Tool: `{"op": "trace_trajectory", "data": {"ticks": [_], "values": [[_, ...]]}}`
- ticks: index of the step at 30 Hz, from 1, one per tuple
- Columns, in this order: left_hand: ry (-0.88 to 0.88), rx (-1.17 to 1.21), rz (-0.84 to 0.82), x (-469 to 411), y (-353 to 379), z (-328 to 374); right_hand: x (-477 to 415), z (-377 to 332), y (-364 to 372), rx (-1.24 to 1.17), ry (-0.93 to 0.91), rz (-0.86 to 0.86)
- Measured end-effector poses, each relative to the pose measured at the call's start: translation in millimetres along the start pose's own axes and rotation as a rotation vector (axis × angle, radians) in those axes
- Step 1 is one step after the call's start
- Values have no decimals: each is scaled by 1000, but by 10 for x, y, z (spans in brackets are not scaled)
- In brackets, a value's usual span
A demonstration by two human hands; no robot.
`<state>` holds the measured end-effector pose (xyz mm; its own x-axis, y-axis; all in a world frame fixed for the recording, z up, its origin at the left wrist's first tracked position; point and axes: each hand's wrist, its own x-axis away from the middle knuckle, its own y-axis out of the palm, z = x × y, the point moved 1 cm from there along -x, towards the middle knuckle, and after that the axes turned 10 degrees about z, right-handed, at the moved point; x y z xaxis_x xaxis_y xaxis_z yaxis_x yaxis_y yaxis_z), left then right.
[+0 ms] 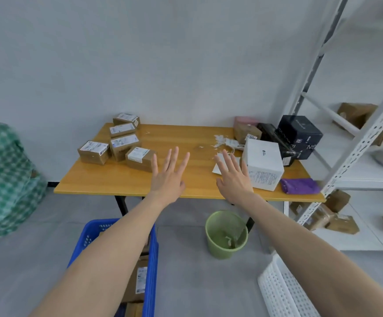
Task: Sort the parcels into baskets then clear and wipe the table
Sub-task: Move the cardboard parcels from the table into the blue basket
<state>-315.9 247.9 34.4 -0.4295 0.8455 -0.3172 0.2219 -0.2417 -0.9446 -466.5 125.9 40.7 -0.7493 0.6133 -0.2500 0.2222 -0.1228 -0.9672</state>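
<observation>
Both my hands are stretched out over the front of the wooden table (108, 179), fingers spread and holding nothing. My left hand (167, 175) hovers just right of several small brown labelled parcels (117, 143) on the table's left side. My right hand (234, 177) is beside a white box (266, 163). Behind that box stand a black box (300, 136), a brown parcel (245, 132) and a pink one (245, 120). A purple bag parcel (299, 186) lies at the front right corner. Paper scraps (220, 139) litter the middle. A blue basket (150, 259) holding brown parcels and a white basket (279, 291) stand on the floor.
A green waste bin (226, 234) sits on the floor under the table's right part. A white metal shelf rack (355, 143) with brown parcels rises on the right. A person in a green checked shirt (3, 179) is at the left edge.
</observation>
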Motion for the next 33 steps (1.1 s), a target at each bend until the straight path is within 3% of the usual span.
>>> {"op": "trace_trajectory", "data": {"ticks": [12, 20, 33], "values": [[-75, 22, -69, -811, 510, -510, -954, 6, 430, -39, -126, -180], [-303, 76, -125, -1377, 860, -1714, -2134, -874, 849, -125, -227, -259], [-299, 48, -453, -1595, 1659, -2535, -3033, -1637, 1773, 0, -382, -632]]}}
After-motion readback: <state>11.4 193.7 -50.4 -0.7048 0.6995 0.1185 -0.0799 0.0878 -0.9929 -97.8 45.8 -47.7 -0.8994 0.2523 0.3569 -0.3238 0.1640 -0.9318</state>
